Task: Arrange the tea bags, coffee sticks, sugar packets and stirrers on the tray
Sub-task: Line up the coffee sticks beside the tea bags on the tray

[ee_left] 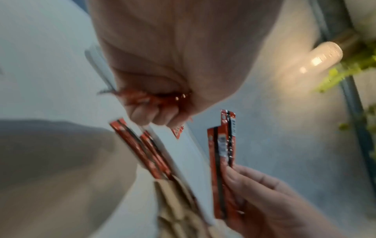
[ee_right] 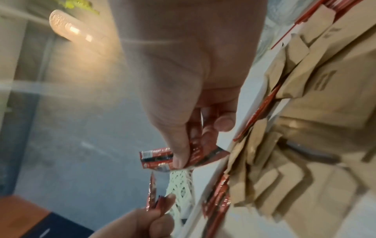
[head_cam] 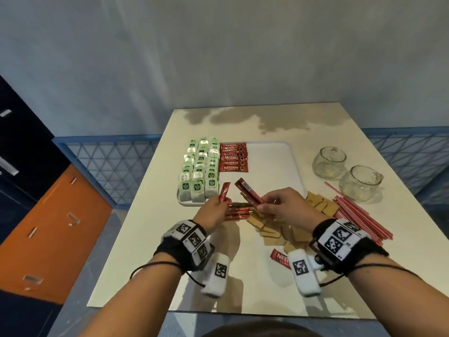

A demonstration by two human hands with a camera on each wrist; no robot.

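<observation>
A white tray (head_cam: 272, 164) holds rows of green tea bags (head_cam: 201, 166) on its left and a stack of red coffee sticks (head_cam: 233, 158) beside them. My left hand (head_cam: 213, 210) grips a red coffee stick (head_cam: 54, 190) upright over the tray's near edge. My right hand (head_cam: 279, 203) pinches a few coffee sticks (head_cam: 247, 190) fanned toward the tray. More coffee sticks (head_cam: 238, 212) lie on the table between my hands. Brown sugar packets (head_cam: 274, 229) are heaped under my right hand. Red stirrers (head_cam: 357, 215) lie to the right.
Two glass mugs (head_cam: 329, 161) (head_cam: 359, 182) stand at the right of the table (head_cam: 267, 122). One loose coffee stick (head_cam: 279, 257) lies near my right wrist. A blue lattice rail (head_cam: 109, 161) and orange drawers (head_cam: 53, 227) flank the table on the left.
</observation>
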